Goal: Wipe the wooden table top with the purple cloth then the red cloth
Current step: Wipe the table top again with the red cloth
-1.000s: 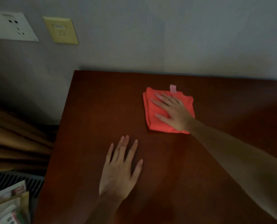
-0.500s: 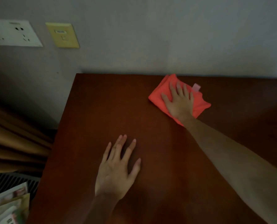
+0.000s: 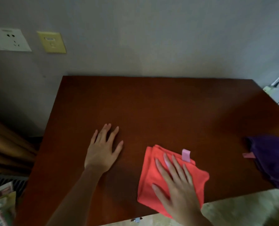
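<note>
The folded red cloth (image 3: pixel 149 180), with a pink tag, lies at the near edge of the dark wooden table top (image 3: pixel 151 103). My right hand (image 3: pixel 176 186) presses flat on the cloth, fingers spread. To its left, my left hand (image 3: pixel 103 152) rests palm-down on the bare wood and holds nothing. The purple cloth (image 3: pixel 275 162) lies bunched at the table's right edge, apart from both hands.
A grey wall runs along the table's far edge, with a white socket plate (image 3: pixel 7 39) and a yellow switch plate (image 3: pixel 51 42). White cables (image 3: pixel 278 82) hang at the far right. A curtain and printed packets (image 3: pixel 0 207) sit to the left. Pale floor shows below the near edge.
My right hand has slid the red cloth from the far edge by the wall back to the near edge. The view shifted right, bringing the purple cloth in. My left hand stayed put.
</note>
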